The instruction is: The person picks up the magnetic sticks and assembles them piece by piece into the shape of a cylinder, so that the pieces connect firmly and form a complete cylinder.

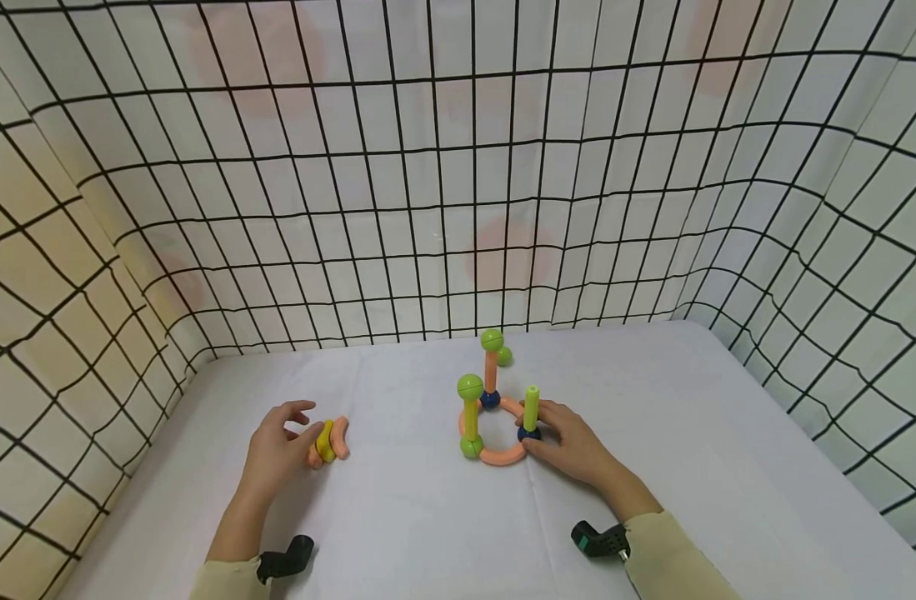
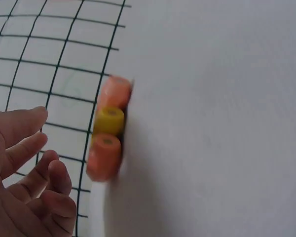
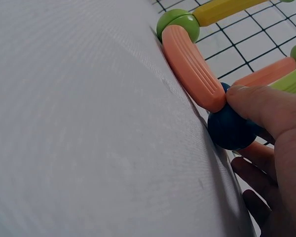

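Observation:
My right hand [image 1: 572,443] pinches a dark blue ball [image 3: 231,127] between thumb and fingers. It is one corner of a ring of curved orange sticks [image 1: 501,457] lying on the table. A light green stick [image 1: 532,408] stands upright on that ball. On the ring's other corners rise a yellow stick [image 1: 470,421] and an orange stick [image 1: 491,371], each topped with a green ball [image 1: 470,387]. My left hand [image 1: 272,454], fingers loosely bent and holding nothing, hovers beside two short curved orange sticks [image 2: 105,159] with a curved yellow stick [image 2: 110,120] between them.
Behind the upright orange stick lies a loose green ball [image 1: 505,357]. A black wire grid [image 1: 473,208] walls the back and both sides of the white-covered table [image 1: 405,517]. Black devices [image 1: 598,540] are strapped at both wrists.

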`<state>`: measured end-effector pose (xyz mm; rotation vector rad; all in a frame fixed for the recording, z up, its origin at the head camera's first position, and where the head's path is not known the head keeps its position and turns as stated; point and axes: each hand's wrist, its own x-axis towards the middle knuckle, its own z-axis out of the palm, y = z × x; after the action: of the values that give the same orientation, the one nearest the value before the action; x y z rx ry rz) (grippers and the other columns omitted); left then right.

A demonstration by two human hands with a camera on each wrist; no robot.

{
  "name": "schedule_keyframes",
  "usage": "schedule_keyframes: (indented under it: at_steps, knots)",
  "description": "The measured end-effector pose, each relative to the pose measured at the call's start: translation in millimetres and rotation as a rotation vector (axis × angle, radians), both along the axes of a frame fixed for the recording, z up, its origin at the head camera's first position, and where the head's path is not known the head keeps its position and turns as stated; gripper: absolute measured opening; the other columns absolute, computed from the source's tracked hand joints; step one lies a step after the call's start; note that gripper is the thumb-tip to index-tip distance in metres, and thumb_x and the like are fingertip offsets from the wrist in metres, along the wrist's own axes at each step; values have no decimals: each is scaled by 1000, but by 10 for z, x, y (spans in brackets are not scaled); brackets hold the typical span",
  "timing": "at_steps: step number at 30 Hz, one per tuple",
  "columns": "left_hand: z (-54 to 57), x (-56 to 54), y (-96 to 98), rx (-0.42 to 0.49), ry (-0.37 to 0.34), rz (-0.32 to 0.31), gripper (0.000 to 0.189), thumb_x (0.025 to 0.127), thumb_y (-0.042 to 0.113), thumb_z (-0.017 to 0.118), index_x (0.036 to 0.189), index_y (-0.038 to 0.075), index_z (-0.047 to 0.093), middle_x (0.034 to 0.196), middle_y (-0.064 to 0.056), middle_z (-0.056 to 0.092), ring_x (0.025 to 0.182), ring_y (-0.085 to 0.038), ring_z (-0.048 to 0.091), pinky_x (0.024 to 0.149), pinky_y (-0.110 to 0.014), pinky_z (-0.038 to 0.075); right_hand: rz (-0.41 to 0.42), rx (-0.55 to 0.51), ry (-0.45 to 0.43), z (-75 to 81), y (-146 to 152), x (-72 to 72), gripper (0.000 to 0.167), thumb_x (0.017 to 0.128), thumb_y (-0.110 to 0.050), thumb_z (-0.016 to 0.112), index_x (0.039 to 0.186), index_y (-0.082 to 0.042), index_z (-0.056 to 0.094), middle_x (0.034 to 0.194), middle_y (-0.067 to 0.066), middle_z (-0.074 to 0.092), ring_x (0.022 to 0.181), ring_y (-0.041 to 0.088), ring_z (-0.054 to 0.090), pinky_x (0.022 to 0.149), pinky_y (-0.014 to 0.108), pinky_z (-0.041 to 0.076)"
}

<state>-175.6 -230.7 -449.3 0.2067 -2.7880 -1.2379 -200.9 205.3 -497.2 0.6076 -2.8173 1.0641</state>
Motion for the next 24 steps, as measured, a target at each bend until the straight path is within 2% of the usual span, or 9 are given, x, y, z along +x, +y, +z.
schedule_keyframes:
  at_steps: [6,12,17,24]
  knots:
    - [-57,6,-124,-4,-59,3,52,96,30,66,141,8,50,130,-20,52,99,-29,56,71,-27,46,0,2,-3,-7,10,-5,32,92,-31,72,122,-23,66,143,7,57,136,36,50,110,61,39]
    - [-95,-28,-169,1,-104,-9,57,96,35,66,142,6,48,131,-23,53,89,-24,55,68,-28,45,-2,5,-8,-15,25,-6,31,92,-32,71,122,-23,66,143,7,57,135,35,50,109,61,40]
    - [-133,-34,-179,7,-113,-21,54,95,27,67,141,5,49,130,-24,55,82,-21,57,66,-27,46,4,-2,-11,-8,24,-6,33,92,-31,71,123,-23,65,144,7,57,136,35,50,110,60,39]
    - [-139,-32,-184,-21,-108,-48,51,94,20,68,138,-1,53,127,-26,56,82,-20,57,61,-26,46,-10,3,-25,-21,20,-5,34,93,-35,70,124,-25,65,145,6,55,138,37,47,111,63,37]
